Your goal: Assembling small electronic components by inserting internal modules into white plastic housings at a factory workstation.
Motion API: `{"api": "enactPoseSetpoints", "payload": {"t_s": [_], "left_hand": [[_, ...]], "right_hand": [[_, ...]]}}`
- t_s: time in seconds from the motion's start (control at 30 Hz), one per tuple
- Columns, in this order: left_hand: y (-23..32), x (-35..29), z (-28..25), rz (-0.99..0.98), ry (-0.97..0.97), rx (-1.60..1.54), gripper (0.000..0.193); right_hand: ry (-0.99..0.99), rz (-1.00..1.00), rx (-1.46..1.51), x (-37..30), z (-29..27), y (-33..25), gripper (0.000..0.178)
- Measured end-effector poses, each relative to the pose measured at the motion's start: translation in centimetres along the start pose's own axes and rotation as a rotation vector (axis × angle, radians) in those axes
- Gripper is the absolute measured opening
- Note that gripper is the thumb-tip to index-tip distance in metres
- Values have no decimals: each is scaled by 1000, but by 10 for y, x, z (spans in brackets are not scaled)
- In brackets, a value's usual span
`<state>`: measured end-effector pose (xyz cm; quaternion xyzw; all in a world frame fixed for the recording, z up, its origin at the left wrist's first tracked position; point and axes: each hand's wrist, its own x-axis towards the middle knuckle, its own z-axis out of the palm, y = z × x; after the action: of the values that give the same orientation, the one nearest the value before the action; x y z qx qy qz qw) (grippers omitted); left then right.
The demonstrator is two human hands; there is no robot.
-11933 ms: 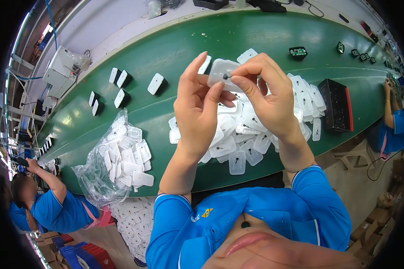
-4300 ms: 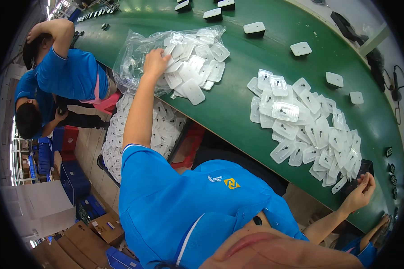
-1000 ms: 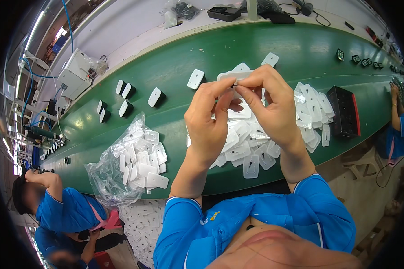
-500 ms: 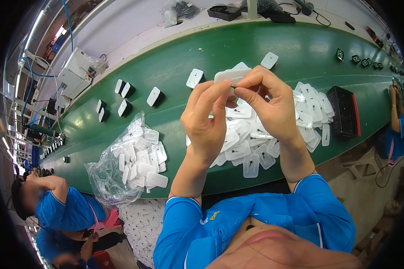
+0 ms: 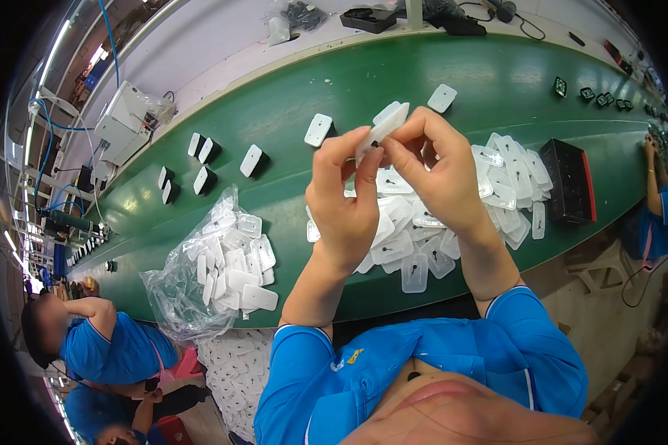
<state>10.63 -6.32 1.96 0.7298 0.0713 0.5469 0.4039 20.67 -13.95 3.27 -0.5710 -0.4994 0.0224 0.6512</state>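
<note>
Between both hands, above the table, a white rounded rectangular plastic cover (image 5: 390, 127) is held on a slant. My left hand (image 5: 343, 204) pinches its lower left end between thumb and fingertips. My right hand (image 5: 447, 178) is closed on the cover's right side, thumb near a small dark spot on it; whether that spot is a separate part I cannot tell. Beneath the hands spreads a pile of similar white covers (image 5: 414, 273), many with a dark keyhole-like mark. Just beyond my left hand stands a black block with a white top (image 5: 319, 130).
A clear plastic bag (image 5: 172, 297) with more white covers lies to the left. Several white-topped black blocks (image 5: 254, 160) stand at the far left. A black box with a red edge (image 5: 569, 182) bounds the pile on the right. Co-workers (image 5: 119, 341) sit at left; another is at right.
The white cover has turned from nearly level to a steep slant, showing its dark spot. My fingers have shifted their hold slightly. A co-worker's hand at the left has moved.
</note>
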Motion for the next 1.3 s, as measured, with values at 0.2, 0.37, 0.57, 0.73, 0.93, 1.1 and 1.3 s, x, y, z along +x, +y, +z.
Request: {"api": "enactPoseSetpoints", "payload": {"t_s": [0.2,0.37,0.57,0.73,0.93,1.1,1.3], "left_hand": [[-6,1,0,-5,-10,-30,28],[1,5,0,-145,22,-237,25],[1,4,-4,-155,-31,-229,25],[-2,3,-3,-186,-68,-205,26],[7,7,2,-308,-29,-283,25],[-1,5,8,-406,5,-453,24],[-18,5,8,-520,-94,-573,23]], "right_hand": [[-46,114,100,1,1,9,10],[96,-13,-48,6,-1,6,12],[61,-31,-79,6,-3,7,17],[-72,57,-64,5,-13,11,18],[-26,56,-33,2,-14,0,18],[56,168,173,2,-19,6,18],[42,194,263,2,-28,15,18]]}}
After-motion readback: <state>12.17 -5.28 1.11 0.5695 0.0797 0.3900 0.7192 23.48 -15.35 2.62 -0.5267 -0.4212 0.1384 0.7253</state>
